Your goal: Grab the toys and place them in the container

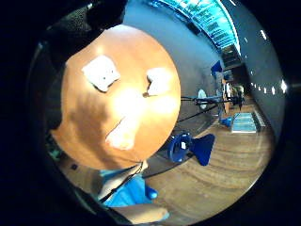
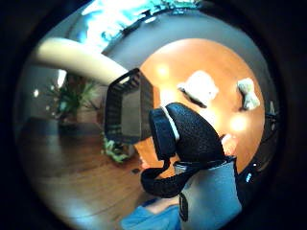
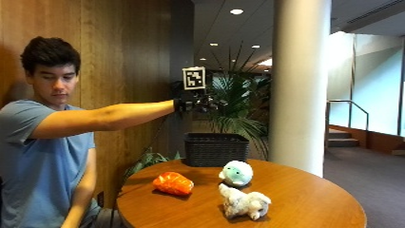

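Three toys lie on the round wooden table (image 3: 316, 199): an orange toy (image 3: 172, 183) nearest the person, a round white and green toy (image 3: 236, 173) in the middle, and a white plush dog (image 3: 244, 204) at the front. A black basket (image 3: 215, 148) stands at the table's far edge. My gloved right hand (image 3: 192, 103) hangs at the end of an outstretched arm, high above the basket and holding nothing. The palm views look down on the table (image 1: 94, 117) with the round toy (image 1: 101, 73), dog (image 1: 160, 81) and orange toy (image 1: 123, 134). The gloved thumb (image 2: 189, 134) partly hides the orange toy (image 2: 229, 141) beside the basket (image 2: 127, 105).
A thick white column (image 3: 301, 80) rises behind the table, with potted plants (image 3: 237, 104) behind the basket and a wood-panelled wall (image 3: 120, 52) at the left. A blue chair (image 1: 190, 147) stands on the floor beside the table. The person's other arm hangs down.
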